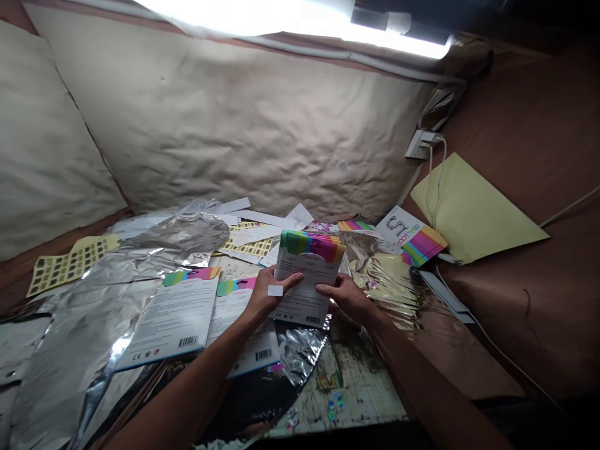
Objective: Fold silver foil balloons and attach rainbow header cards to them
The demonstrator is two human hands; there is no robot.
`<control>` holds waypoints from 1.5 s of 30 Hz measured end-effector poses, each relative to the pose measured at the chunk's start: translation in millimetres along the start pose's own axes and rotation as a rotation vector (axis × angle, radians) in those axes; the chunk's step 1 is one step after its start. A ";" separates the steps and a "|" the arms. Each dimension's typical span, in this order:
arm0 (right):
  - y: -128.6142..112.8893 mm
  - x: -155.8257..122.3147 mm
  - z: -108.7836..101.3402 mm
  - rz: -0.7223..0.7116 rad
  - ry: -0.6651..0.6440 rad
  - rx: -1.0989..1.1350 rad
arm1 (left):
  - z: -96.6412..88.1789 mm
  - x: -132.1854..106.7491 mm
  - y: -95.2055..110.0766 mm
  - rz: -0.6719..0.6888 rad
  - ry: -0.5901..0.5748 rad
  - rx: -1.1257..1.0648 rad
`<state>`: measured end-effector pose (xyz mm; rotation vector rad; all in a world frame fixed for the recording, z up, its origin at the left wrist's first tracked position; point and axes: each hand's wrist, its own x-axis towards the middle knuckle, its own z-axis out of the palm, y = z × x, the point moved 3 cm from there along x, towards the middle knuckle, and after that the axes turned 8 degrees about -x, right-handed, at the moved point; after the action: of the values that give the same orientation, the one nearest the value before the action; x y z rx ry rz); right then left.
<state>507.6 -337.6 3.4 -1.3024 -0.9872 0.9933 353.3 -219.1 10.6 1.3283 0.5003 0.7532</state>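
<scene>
**Left hand (268, 295) and right hand (345, 297) pinch a stack of rainbow-topped cards (307, 278)**

Fingers press the stack from either side, a white tag (275, 290) stuck on the left hand. Below, two printed cards (173, 319) lie on crumpled silver foil (79, 325); gold foil (389, 281) lies further right. The stack's count and small print cannot be made out.

Wall: creased beige padding (234, 125)
Light: glowing tube lamp (300, 14) above the padding
Socket: white wall socket (420, 144) right of the padding
Side wall: brown panel (525, 106) right of the padding
</scene>
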 end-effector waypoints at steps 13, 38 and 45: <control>-2.6 1.0 8.4 -0.089 0.130 0.031 | 7.9 -5.6 7.3 0.132 -0.033 -0.060; -5.2 3.4 2.6 -0.204 0.162 -0.064 | 3.7 -3.8 -1.5 0.168 0.031 -0.168; 4.8 4.9 6.8 -0.142 0.222 -0.013 | 6.8 -3.8 -5.0 0.165 0.038 -0.100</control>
<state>502.4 -330.8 -1.2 -1.3030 -0.9031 0.7183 356.6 -226.8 6.7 1.2743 0.3806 0.9295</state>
